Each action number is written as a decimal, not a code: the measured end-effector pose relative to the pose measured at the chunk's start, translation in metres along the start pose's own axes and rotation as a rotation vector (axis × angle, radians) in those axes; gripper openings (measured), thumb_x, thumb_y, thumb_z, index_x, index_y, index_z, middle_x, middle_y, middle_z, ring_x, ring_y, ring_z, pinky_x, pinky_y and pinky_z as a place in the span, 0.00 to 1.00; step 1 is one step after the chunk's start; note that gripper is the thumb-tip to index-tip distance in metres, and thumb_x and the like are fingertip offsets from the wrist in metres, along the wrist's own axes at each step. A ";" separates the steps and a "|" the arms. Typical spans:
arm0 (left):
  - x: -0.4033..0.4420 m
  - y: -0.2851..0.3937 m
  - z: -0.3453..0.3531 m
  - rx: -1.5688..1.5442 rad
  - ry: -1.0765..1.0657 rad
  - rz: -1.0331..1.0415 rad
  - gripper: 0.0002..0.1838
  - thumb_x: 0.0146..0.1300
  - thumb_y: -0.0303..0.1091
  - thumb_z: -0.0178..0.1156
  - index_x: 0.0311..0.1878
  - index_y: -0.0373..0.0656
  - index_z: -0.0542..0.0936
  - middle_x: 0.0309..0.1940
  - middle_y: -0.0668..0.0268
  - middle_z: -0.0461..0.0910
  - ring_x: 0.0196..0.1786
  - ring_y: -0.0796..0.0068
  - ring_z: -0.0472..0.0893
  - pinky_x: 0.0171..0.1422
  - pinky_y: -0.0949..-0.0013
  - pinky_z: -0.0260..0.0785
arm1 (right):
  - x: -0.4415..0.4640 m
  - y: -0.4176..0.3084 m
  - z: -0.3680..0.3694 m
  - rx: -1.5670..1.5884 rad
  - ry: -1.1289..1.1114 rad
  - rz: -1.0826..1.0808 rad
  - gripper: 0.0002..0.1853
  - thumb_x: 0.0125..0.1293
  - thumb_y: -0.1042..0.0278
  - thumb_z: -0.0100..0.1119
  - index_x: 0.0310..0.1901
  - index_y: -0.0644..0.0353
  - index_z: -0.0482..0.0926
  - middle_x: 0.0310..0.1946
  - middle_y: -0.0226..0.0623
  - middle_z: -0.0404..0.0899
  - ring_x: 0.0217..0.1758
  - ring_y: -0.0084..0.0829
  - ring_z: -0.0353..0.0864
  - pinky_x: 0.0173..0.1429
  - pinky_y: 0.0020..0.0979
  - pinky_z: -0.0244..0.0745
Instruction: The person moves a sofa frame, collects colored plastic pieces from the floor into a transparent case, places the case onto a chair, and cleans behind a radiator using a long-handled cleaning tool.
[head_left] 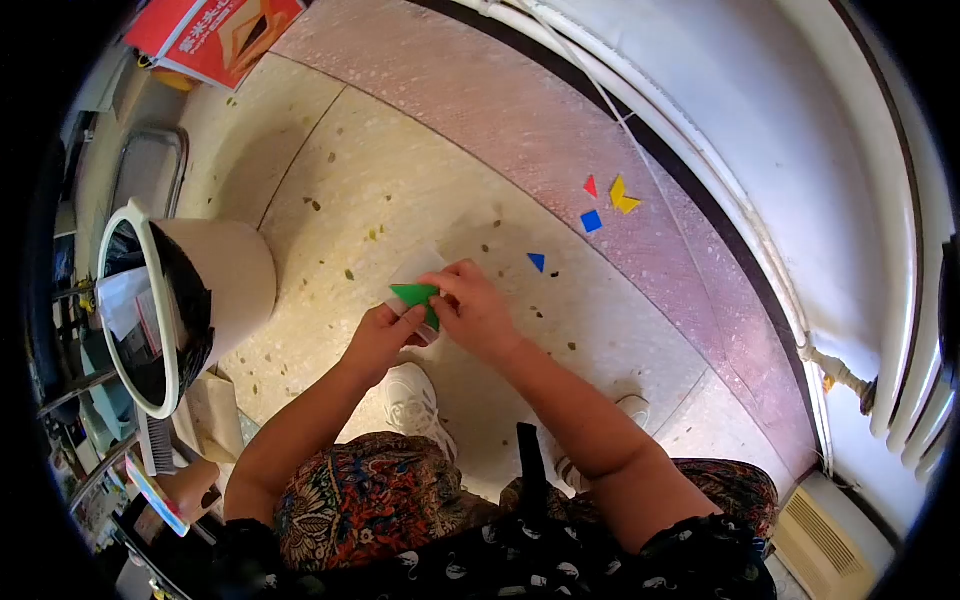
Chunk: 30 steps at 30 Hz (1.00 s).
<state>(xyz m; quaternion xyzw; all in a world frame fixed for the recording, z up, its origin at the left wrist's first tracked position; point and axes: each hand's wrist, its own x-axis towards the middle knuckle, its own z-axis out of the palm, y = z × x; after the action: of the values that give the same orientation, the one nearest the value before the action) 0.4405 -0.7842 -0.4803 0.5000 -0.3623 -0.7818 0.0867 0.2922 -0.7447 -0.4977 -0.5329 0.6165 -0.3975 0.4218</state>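
Both of my hands meet in the middle of the view, above the floor. Green pieces (pixel 413 294), one with a pointed end, lie between them. My left hand (pixel 384 335) grips them from the left, its thumb on the green. The fingers of my right hand (pixel 472 308) pinch the green from the right. Something pale and translucent (pixel 420 265) shows behind the fingers; what it is I cannot make out. On the floor to the right lie a blue triangle (pixel 537 262), a blue square (pixel 592 221), a small red triangle (pixel 590 186) and yellow pieces (pixel 622 196).
A white bin (pixel 235 275) with a black liner stands at the left. A red printed bag (pixel 215 38) is at the upper left. White pipes and a radiator (pixel 895 200) run along the right wall. My shoes (pixel 412 400) are below my hands.
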 end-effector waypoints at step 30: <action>-0.001 -0.004 -0.011 0.024 0.113 -0.095 0.11 0.56 0.32 0.48 0.38 0.35 0.71 0.32 0.62 0.74 0.34 0.72 0.75 0.42 0.68 0.67 | 0.068 0.160 -0.178 -0.783 0.623 1.009 0.34 0.41 0.44 0.55 0.44 0.64 0.63 0.43 0.48 0.65 0.47 0.42 0.66 0.47 0.38 0.66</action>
<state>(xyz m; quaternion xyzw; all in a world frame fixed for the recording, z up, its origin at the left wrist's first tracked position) 0.4519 -0.7858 -0.4849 0.5610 -0.3421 -0.7512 0.0635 0.0675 -0.7865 -0.5962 -0.1564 0.9776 -0.0368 0.1358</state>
